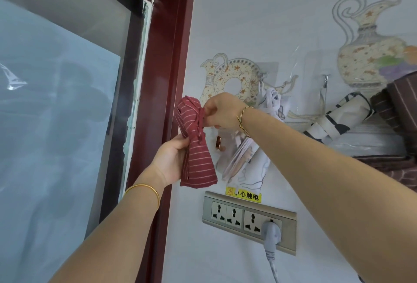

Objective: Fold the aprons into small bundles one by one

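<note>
1. Aprons in hand: one. It is a red apron bundle (195,145) with thin pale stripes, rolled tight and cinched at its middle by its own tie. It is held up in the air in front of the wall, just beside the dark red window frame (176,57).
2. Hands: two. The left hand (171,161) grasps the bundle's lower half, and the right hand (222,111) pinches the tie at the cinched waist.
3. Wrist bands: two. A gold bangle (144,189) is on the left wrist and a braided cord bracelet (242,118) on the right.
4. Wall hooks: two. The left hook (261,78) carries white bags (273,100); the right hook (325,79) is well apart from it.
5. Socket panel (248,203): one, below the bundle, with three sockets. One grey plug (272,233) sits in the rightmost socket, and one yellow warning sticker (243,194) is just above the panel.
6. Brown striped cloth (392,106): one heap at the far right; I cannot tell if it is an apron.
</note>
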`<state>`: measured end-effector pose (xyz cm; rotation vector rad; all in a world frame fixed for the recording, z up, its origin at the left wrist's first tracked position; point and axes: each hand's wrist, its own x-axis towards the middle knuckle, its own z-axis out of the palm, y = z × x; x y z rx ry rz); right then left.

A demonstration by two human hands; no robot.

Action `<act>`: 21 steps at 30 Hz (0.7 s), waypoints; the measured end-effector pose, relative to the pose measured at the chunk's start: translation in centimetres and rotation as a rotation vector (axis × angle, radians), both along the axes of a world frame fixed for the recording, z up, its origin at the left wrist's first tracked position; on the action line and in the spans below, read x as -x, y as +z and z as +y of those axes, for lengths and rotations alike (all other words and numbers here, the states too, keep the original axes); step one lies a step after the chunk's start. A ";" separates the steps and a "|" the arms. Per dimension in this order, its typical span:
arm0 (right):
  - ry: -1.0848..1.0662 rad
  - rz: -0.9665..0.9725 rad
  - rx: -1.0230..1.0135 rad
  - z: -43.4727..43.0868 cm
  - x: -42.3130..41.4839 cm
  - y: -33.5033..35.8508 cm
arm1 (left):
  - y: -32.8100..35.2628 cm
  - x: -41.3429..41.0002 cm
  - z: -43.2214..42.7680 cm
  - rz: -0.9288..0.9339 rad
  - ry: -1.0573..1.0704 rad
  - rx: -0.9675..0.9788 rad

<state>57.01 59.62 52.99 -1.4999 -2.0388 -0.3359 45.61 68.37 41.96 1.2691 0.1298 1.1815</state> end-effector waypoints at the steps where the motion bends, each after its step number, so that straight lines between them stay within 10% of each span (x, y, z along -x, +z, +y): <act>1: -0.069 -0.082 -0.051 0.3 -0.1 0.2 | 0.0 -0.1 0.1 0.013 0.006 -0.005; 21: -0.610 -0.552 0.032 0.5 -0.4 -1.1 | -1.4 -2.5 1.0 0.261 0.122 0.138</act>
